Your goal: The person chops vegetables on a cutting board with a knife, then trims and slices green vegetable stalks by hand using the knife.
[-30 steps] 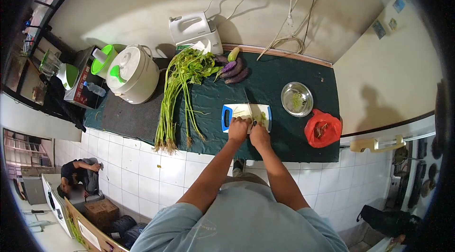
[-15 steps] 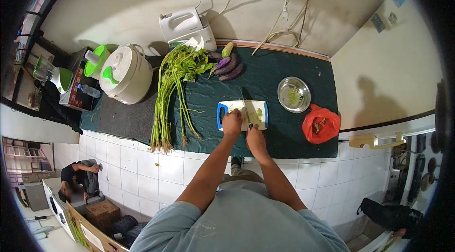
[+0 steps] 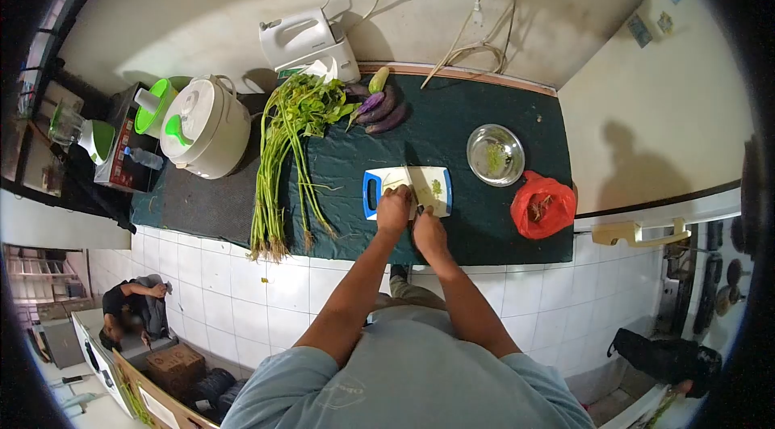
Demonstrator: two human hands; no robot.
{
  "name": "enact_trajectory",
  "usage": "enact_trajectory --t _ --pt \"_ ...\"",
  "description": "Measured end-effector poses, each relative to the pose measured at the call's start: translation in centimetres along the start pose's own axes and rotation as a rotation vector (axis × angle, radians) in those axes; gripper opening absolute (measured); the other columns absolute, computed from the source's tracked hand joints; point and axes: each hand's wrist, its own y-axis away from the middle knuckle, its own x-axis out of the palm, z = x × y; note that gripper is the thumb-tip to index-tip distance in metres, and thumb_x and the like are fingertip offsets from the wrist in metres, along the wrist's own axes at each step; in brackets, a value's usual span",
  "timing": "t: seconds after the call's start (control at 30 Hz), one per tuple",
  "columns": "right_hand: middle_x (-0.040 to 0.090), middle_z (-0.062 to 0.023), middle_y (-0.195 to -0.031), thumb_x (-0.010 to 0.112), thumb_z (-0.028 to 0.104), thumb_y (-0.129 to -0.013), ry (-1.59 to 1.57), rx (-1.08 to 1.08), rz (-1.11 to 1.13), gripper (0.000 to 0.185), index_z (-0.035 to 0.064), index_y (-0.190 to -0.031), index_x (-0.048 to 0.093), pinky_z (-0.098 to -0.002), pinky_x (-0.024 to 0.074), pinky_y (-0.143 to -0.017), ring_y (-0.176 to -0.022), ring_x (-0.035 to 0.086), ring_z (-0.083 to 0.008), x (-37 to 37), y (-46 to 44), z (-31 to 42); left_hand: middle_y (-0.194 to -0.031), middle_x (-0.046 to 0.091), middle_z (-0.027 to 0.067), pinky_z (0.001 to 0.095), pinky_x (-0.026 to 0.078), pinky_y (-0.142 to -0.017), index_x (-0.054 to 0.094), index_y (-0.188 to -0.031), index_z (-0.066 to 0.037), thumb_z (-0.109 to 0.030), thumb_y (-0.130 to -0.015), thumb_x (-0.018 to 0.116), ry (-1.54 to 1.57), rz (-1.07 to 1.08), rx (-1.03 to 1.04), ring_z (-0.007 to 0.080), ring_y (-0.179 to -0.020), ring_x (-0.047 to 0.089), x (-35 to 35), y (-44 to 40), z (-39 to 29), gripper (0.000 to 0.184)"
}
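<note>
A white cutting board (image 3: pixel 440 199) with a blue edge lies on the dark green cloth. My right hand (image 3: pixel 429 234) is closed round the handle of a knife (image 3: pixel 413 176), whose blade points away from me across the board. Just left of the blade, my left hand (image 3: pixel 394 209) presses thin green pieces on the board with its fingers together. Small chopped green bits (image 3: pixel 437 187) lie on the board to the right of the knife. A metal bowl (image 3: pixel 482 174) with green bits inside stands right of the board.
Long leafy greens (image 3: pixel 270 179) lie left of the board, near eggplants (image 3: pixel 387 112). A red plastic bag (image 3: pixel 557 217) sits at the right. Behind are a hand mixer (image 3: pixel 300 41) and a white cooker (image 3: pixel 211 130). Another person (image 3: pixel 133 304) crouches at the lower left.
The view has shifted, so the table items appear farther left. My left hand has moved slightly apart from my right hand, and the knife blade has changed its angle.
</note>
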Motion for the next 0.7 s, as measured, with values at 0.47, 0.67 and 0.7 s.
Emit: enact_trajectory --t 0.47,0.67,0.7 --pt "0.066 -0.0333 -0.096 0.049 0.027 -0.099 0.02 -0.016 0.016 0.037 -0.0068 -0.113 0.05 -0.0516 0.0564 -0.079 -0.09 0.068 -0.0465 -0.9 -0.5 1.0 -0.121 0.064 0.0089 0.0429 0.053 -0.079 0.056 -0.122 -0.009 -0.021 -0.085 0.061 -0.294 0.099 0.367 0.03 -0.101 0.062 -1.5 3.0 0.9 0.039" --pt "0.067 -0.0321 -0.096 0.048 0.028 -0.1 -0.002 0.03 0.052 0.039 -0.0081 -0.115 0.049 -0.0524 0.0561 -0.079 -0.09 0.068 -0.0463 -1.1 0.6 1.4 -0.125 0.063 0.0084 0.0424 0.051 -0.077 0.054 -0.126 -0.01 -0.021 -0.086 0.06 -0.421 0.123 0.434 0.0281 -0.102 0.061 -1.7 3.9 1.4 0.042" --pt "0.067 -0.0318 -0.096 0.047 0.028 -0.101 0.001 0.024 0.035 0.039 -0.0087 -0.114 0.049 -0.0524 0.0561 -0.079 -0.09 0.068 -0.0461 -0.8 0.5 1.0 -0.126 0.063 0.0082 0.0416 0.051 -0.076 0.054 -0.126 -0.009 -0.02 -0.086 0.059 -0.43 0.122 0.443 0.0273 -0.103 0.061 -1.8 3.9 1.2 0.042"
